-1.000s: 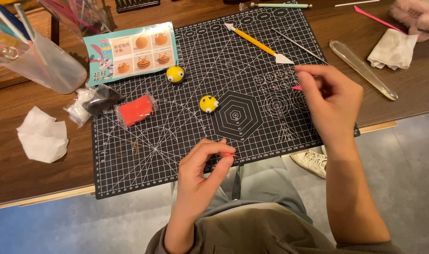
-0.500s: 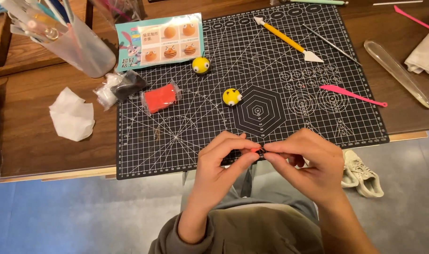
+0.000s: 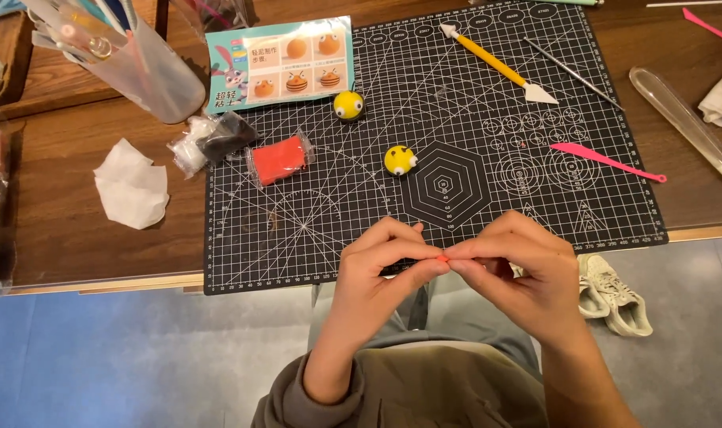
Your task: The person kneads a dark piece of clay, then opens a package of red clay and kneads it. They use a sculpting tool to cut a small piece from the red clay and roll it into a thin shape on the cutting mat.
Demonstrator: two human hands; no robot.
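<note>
My left hand (image 3: pixel 381 273) and my right hand (image 3: pixel 519 265) meet at the near edge of the black cutting mat (image 3: pixel 313 214). Between the fingertips of both hands sits a tiny red bit of clay (image 3: pixel 442 257). Two yellow clay balls with eyes rest on the mat: one (image 3: pixel 347 105) by the instruction card (image 3: pixel 280 63), one (image 3: pixel 399 159) beside the printed hexagon. A pink modelling tool (image 3: pixel 607 161) lies on the mat to the right.
A red clay pack (image 3: pixel 279 159) and black and white clay packs (image 3: pixel 210 141) lie at the mat's left edge. A crumpled white tissue (image 3: pixel 131 184), a clear tool cup (image 3: pixel 139 59), a yellow-handled tool (image 3: pixel 500 63), a thin metal needle tool (image 3: pixel 571 73) and a clear blade-shaped tool (image 3: pixel 682 119) surround the mat.
My right hand left the pink tool on the mat and came to the left hand. Both hands now pinch the small red clay bit together.
</note>
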